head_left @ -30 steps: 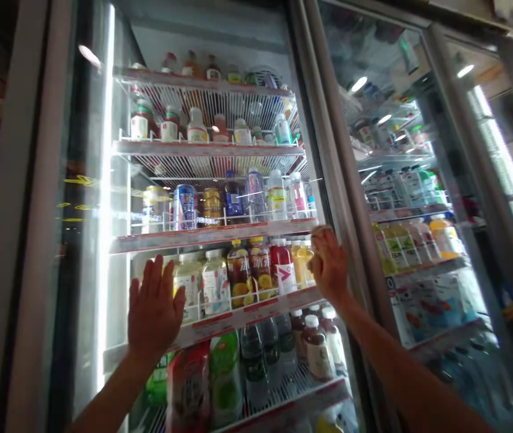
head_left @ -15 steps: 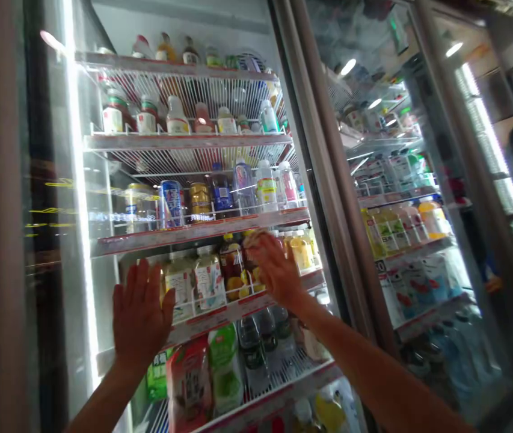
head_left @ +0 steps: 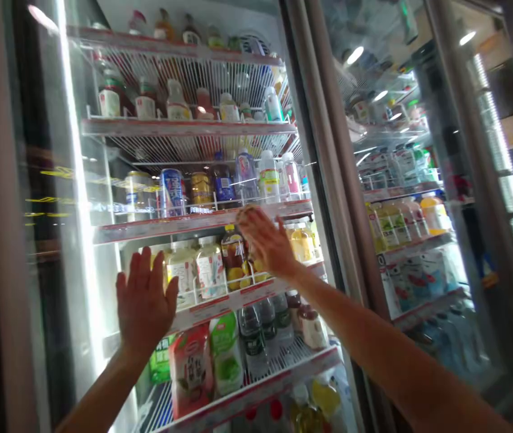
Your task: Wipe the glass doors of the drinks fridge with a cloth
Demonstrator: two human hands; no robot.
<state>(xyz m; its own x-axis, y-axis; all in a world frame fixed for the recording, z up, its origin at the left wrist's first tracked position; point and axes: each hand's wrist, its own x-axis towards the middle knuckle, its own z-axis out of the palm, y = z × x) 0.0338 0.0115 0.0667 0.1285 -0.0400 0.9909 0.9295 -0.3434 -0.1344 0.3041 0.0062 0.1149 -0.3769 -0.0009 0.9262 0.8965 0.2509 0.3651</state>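
Both hands are raised in front of a glass-doored drinks fridge. My left hand (head_left: 145, 300) is flat with its fingers pointing up and the thumb apart, at the lower left of the door. Behind it stand tea bottles with pale labels (head_left: 210, 267). Farther up and to the right, my right hand (head_left: 267, 240) lies with fingers stretched out to the upper left. Its fingertips overlap the edge of a shelf (head_left: 193, 224). A pale patch shows at those fingertips; I cannot make out what it is. A dark bottle with a yellow cap (head_left: 233, 252) is just left of this hand.
Cans (head_left: 172, 189) and bottles fill the shelves behind the glass. Lower down are a red pouch (head_left: 192, 370) and a green pouch (head_left: 226, 355). A metal door frame (head_left: 328, 120) runs down the right side, with another stocked fridge (head_left: 412, 243) beyond it.
My right hand has moved up and slightly left, from below the shelf edge to over it. My left hand has hardly moved. The shelves sit somewhat higher in view.
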